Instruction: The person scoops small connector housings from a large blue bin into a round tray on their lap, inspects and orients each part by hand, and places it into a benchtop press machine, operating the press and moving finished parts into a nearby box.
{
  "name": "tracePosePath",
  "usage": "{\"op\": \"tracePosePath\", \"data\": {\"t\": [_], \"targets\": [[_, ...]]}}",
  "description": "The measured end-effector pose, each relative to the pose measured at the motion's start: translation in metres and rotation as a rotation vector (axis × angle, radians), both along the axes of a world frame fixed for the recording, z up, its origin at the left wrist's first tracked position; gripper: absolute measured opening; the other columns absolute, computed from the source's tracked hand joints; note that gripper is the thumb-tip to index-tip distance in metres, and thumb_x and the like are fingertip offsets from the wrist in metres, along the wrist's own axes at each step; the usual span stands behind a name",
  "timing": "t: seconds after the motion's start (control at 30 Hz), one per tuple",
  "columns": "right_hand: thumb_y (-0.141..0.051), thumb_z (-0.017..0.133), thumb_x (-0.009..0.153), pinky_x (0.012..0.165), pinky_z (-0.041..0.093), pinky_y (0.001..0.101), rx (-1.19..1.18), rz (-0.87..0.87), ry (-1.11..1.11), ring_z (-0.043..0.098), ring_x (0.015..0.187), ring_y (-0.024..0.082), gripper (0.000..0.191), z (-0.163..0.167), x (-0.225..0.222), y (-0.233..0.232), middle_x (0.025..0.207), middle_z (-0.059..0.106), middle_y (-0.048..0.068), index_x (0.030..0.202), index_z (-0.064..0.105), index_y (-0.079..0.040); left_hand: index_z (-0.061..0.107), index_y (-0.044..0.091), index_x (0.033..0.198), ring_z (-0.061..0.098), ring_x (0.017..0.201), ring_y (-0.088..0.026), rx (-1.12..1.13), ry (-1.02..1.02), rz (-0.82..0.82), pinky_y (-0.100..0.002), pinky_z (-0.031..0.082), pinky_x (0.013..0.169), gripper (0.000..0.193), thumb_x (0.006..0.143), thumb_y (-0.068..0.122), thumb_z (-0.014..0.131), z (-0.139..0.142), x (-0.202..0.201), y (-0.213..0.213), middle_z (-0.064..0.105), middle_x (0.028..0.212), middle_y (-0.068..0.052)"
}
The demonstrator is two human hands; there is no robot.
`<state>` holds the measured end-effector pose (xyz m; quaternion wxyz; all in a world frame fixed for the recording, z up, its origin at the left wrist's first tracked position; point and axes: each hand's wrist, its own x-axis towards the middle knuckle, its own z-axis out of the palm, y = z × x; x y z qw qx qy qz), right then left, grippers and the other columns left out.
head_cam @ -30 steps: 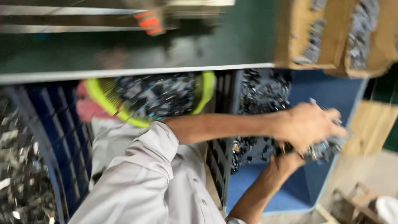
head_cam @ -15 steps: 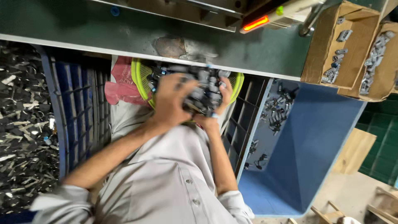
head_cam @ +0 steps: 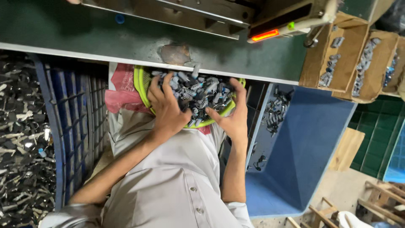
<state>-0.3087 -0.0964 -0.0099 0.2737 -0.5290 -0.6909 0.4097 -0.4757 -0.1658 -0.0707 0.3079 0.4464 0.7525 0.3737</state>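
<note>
Both hands are buried in a heap of small metal parts (head_cam: pixel 196 95) that fills a yellow-green basket (head_cam: pixel 141 86) resting in the person's lap, just under the edge of the green bench (head_cam: pixel 63 36). The left hand (head_cam: pixel 166 107) lies on the near left side of the heap, fingers spread wide and curled down into the parts. The right hand (head_cam: pixel 232 116) cups the heap from the other side, its fingers bent up around the pile's edge. Neither hand pinches one single piece; together they cradle a loose mound between them.

As far as can be judged, the gathering of parts into the basket is well along: the basket is heaped nearly to its rim. What is left shows to the right of the right hand, where a blue bin (head_cam: pixel 308 143) holds only a few scattered parts (head_cam: pixel 276 109) near its upper corner, most of its floor showing. Beyond that, further right and up, cardboard boxes (head_cam: pixel 363 67) on the bench hold rows of similar pieces. To the left of the left hand stands a blue crate (head_cam: pixel 74 131), and past it a dark mass of metal scraps (head_cam: pixel 21 139). A pink cloth (head_cam: pixel 122 90) sits tucked beside the basket, touching its left rim.
</note>
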Motion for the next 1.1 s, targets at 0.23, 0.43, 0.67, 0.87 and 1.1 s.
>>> {"op": "tracePosePath", "data": {"t": [0.23, 0.43, 0.67, 0.87, 1.1], "targets": [[0.001, 0.088, 0.077, 0.106, 0.052, 0.0368, 0.316, 0.095, -0.354, 0.064, 0.127, 0.031, 0.051, 0.014, -0.005, -0.015, 0.138, 0.067, 0.017, 0.123, 0.067, -0.003, 0.016, 0.004, 0.158, 0.012, 0.147, -0.053, 0.052, -0.054, -0.063, -0.064, 0.01, 0.121, 0.113, 0.068, 0.017, 0.082, 0.006, -0.022, -0.006, 0.011, 0.159, -0.034], [-0.006, 0.08, 0.097, 0.099, 0.055, 0.0349, 0.276, -0.571, 0.194, 0.068, 0.107, 0.02, 0.033, -0.033, 0.015, -0.01, 0.122, 0.071, 0.012, 0.126, 0.065, 0.003, 0.026, 0.007, 0.152, 0.028, 0.144, -0.044, 0.172, 0.151, 0.065, -0.058, 0.019, 0.124, 0.095, 0.078, 0.023, 0.083, -0.007, -0.043, -0.042, 0.03, 0.15, -0.024], [-0.032, 0.05, 0.11, 0.103, 0.046, 0.0312, -0.084, -0.506, 0.613, 0.06, 0.115, 0.015, 0.045, -0.061, -0.004, 0.006, 0.126, 0.064, 0.006, 0.142, 0.053, -0.001, 0.029, 0.0, 0.156, 0.059, 0.109, -0.017, 0.206, -0.508, 0.086, -0.032, 0.044, 0.097, 0.064, 0.099, 0.001, 0.059, -0.024, -0.069, -0.046, 0.061, 0.122, -0.013], [-0.028, 0.05, 0.111, 0.099, 0.05, 0.0357, -0.124, -0.472, 0.794, 0.062, 0.109, 0.019, 0.04, -0.045, -0.005, 0.01, 0.122, 0.065, 0.008, 0.139, 0.055, 0.001, 0.037, 0.002, 0.157, 0.055, 0.068, -0.008, 0.117, -0.487, 0.152, -0.023, 0.043, 0.059, 0.066, 0.096, -0.005, 0.06, -0.022, -0.069, -0.048, 0.06, 0.08, -0.003], [-0.033, 0.049, 0.111, 0.101, 0.052, 0.0425, -0.528, -0.435, 1.199, 0.066, 0.111, 0.027, 0.038, -0.049, -0.002, 0.018, 0.122, 0.067, 0.01, 0.132, 0.059, -0.004, 0.054, -0.008, 0.141, 0.064, 0.078, -0.006, 0.25, -0.636, 0.382, -0.02, 0.05, 0.067, 0.053, 0.089, -0.014, 0.062, -0.028, -0.077, -0.047, 0.068, 0.104, -0.002]]}}
